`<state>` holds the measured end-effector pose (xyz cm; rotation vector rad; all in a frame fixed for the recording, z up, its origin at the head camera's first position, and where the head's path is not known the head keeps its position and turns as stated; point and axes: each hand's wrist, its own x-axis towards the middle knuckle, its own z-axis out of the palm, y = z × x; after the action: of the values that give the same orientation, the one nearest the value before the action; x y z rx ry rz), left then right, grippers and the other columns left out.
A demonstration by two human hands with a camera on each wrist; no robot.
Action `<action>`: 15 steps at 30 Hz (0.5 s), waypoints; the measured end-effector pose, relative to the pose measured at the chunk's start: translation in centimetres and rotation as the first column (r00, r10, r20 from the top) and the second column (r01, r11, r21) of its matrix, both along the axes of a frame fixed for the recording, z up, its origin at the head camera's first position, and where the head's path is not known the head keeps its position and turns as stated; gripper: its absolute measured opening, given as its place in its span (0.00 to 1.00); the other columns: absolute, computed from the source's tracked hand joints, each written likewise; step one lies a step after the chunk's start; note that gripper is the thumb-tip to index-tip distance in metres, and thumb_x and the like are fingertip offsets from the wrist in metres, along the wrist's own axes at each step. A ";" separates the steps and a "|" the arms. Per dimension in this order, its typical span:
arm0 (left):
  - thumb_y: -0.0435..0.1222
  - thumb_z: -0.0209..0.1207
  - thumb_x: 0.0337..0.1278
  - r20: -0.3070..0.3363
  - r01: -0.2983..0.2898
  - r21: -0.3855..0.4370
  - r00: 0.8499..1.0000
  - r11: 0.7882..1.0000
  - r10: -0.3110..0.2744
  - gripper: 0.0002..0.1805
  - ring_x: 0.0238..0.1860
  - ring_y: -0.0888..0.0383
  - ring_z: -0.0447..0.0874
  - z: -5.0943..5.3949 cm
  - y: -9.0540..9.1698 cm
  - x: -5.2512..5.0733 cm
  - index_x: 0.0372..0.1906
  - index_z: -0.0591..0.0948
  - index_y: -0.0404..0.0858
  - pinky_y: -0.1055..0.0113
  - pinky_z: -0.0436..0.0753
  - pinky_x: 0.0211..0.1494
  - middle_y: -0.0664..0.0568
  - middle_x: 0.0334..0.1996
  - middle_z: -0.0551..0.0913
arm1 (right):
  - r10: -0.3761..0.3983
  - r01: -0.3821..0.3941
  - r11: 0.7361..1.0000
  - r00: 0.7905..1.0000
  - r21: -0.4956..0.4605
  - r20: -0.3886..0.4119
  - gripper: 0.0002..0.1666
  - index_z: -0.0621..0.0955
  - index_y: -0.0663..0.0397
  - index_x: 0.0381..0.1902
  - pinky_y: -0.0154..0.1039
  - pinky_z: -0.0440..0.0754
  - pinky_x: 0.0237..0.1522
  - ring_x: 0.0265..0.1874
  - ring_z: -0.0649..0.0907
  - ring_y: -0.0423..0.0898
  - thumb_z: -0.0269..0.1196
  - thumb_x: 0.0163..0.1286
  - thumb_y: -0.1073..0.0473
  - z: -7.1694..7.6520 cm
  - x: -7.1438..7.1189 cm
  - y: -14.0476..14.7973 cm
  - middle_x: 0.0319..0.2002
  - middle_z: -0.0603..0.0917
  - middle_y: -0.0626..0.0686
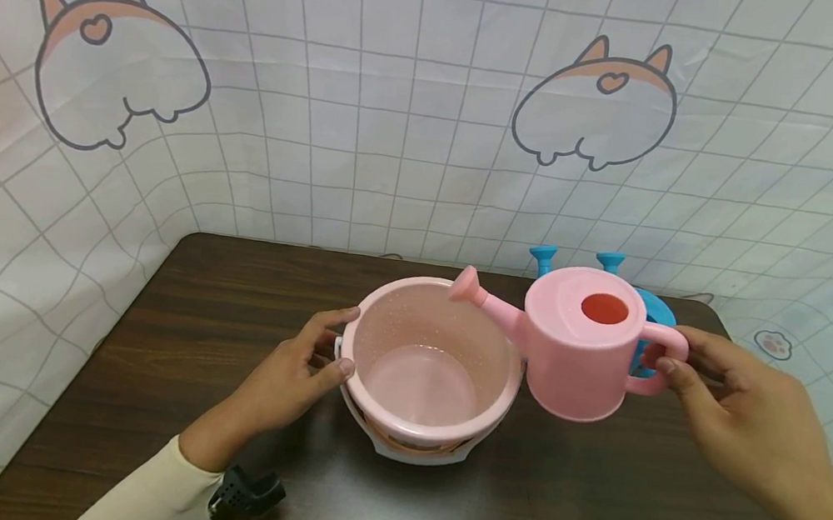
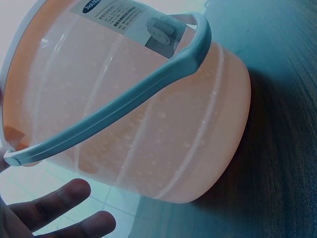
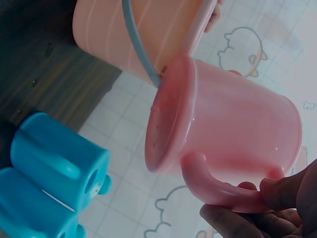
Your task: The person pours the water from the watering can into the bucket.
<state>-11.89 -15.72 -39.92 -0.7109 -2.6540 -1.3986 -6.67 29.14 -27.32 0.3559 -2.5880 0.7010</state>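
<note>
A pink bucket (image 1: 418, 432) with a grey-white carrying handle (image 2: 114, 111) stands upright on the dark wooden table. My left hand (image 1: 292, 378) touches its left rim with thumb and forefinger, while two other fingers (image 2: 72, 193) stay apart from its wall. My right hand (image 1: 755, 418) grips the loop handle of a pink watering can (image 1: 580, 359). The can is held raised at the bucket's right side, nearly upright, its spout pointing left over the bucket's rim. Droplets speckle the bucket's inner wall; how much water it holds I cannot tell.
Two blue watering cans (image 3: 59, 158) stand side by side behind the pink one, partly hidden by it in the head view. A white gridded cloth (image 1: 414, 126) with cartoon animals hangs behind the table (image 1: 175, 337).
</note>
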 end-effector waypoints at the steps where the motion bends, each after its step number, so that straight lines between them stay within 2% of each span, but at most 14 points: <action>1: 0.52 0.57 0.72 0.001 -0.001 0.000 1.000 1.000 0.001 0.32 0.47 0.57 0.84 0.0 0.0 0.0 0.76 0.64 0.54 0.56 0.83 0.46 0.50 0.50 0.84 | -0.001 0.001 1.000 1.000 0.001 0.003 0.20 0.85 0.51 0.57 0.28 0.68 0.20 0.38 0.72 0.08 0.70 0.67 0.65 0.1 0.0 0.0 0.37 0.90 0.58; 8: 0.53 0.57 0.72 -0.020 0.007 0.018 1.000 1.000 -0.007 0.32 0.46 0.55 0.85 -0.1 0.0 -0.1 0.75 0.64 0.53 0.48 0.83 0.48 0.50 0.49 0.85 | 0.063 -0.062 0.998 0.996 0.027 -0.055 0.20 0.86 0.55 0.54 0.26 0.70 0.20 0.36 0.74 0.10 0.72 0.64 0.68 0.3 -0.1 -0.5 0.37 0.90 0.58; 15: 0.55 0.56 0.72 -0.030 0.007 0.020 1.000 1.000 -0.006 0.32 0.47 0.55 0.85 -0.2 0.1 -0.1 0.75 0.65 0.54 0.46 0.82 0.47 0.50 0.49 0.85 | 0.107 -0.103 0.993 0.991 0.055 -0.075 0.20 0.86 0.56 0.54 0.27 0.68 0.19 0.25 0.77 0.20 0.72 0.64 0.68 0.6 -0.2 -0.9 0.32 0.89 0.52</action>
<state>-12.01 -15.66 -40.14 -0.7336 -2.6133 -1.4028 -6.90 28.24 -26.71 0.5292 -2.5314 0.6440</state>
